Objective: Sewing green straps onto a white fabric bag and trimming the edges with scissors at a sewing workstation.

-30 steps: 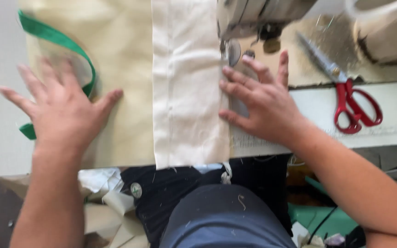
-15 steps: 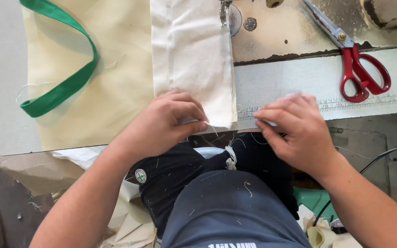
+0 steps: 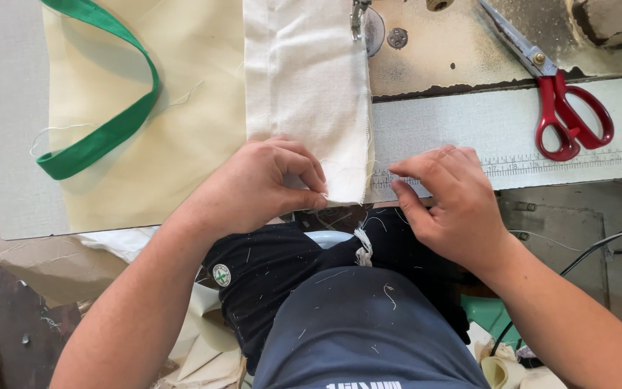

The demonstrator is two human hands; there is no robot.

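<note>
Both hands (image 3: 268,187) (image 3: 448,205) pinching white cloth (image 3: 307,86) edge, red scissors (image 3: 566,115) nr right

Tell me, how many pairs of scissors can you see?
1: red-handled metal scissors lie on the sewing table's far right, beyond the right hand. Others may lie outside the view.

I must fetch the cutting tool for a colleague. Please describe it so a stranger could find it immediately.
Look along the grey sewing table to its far right, beyond the right hand. The scissors lie there across the printed ruler strip. Their red handles are the only red thing on the table.
</note>
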